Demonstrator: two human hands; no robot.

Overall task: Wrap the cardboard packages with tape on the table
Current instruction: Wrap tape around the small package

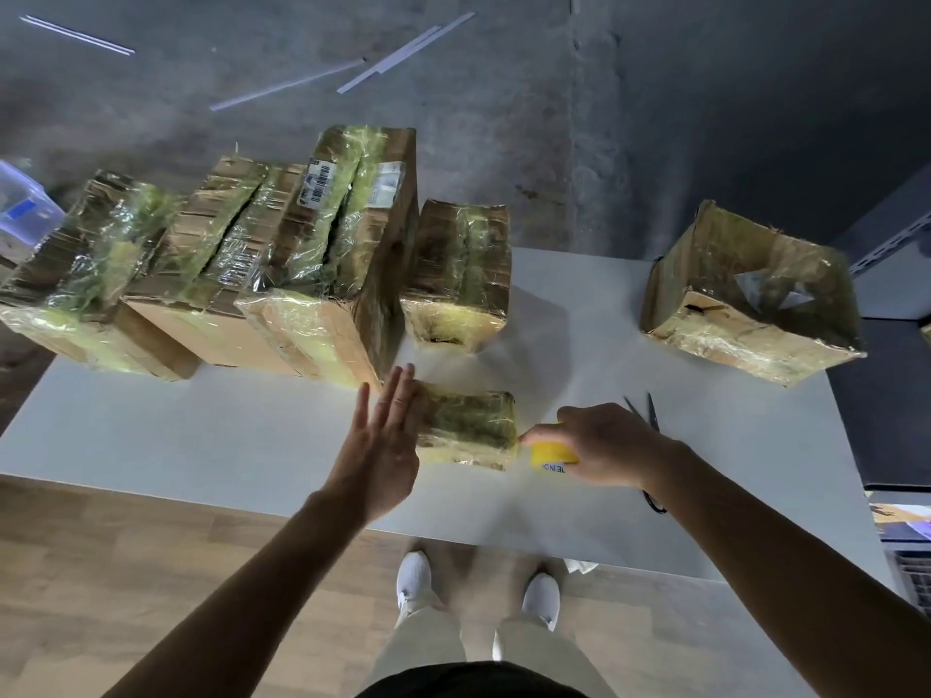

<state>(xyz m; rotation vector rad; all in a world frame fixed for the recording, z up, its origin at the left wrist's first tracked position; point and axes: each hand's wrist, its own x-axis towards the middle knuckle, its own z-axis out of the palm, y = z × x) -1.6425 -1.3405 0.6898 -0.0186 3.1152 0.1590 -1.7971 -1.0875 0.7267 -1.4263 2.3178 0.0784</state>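
White desk (201, 435) over a grey concrete floor, seen from above.

1. Task item: a small package (468, 425), already glossy with tape, lies on the desk directly between the two hands. Its long axis runs left to right, from one hand to the other.
2. Left hand (383, 445): fingers straight and together, pressed flat against the package's left end. It grasps nothing.
3. Right hand (599, 440): fingers curled round a yellow tape roll (551, 455), held just beside the package's right end. Whether a strip already joins roll and package cannot be told.
4. Judgement: both hands are equally close. The next pass of tape would run along the long axis from the right end, with the left hand bracing.
5. Beyond the right hand lie scissors (650, 410), partly hidden by the wrist.
6. Beyond the left hand stands a row of larger packages (211, 274), all taped. Far beyond the right hand sits an open box (755, 304).

Writing: dark letters on the roll, only a fragment visible, not readable. A barcode label (315, 186) and a second label (388, 186) on the tallest package are too small to read.
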